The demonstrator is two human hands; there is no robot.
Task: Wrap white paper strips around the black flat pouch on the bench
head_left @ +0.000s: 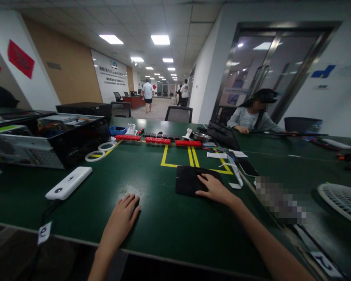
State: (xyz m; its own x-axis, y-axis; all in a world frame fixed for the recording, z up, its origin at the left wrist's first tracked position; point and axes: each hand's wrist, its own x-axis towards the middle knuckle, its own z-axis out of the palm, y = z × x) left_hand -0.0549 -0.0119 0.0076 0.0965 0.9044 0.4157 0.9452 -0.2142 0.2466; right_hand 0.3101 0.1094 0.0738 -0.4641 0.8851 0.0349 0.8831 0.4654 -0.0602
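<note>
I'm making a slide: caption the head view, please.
Right hand on a flat black rectangular mat, left hand low over the dark green table, red plastic strips beyond.

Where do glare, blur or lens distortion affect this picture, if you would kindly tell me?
In the head view, pale glare lies on the green tabletop around the left hand's fingertips; in the head view, the ceiling light is washed out, the doorframe leans, and a pixelated patch hides detail at right.
</note>
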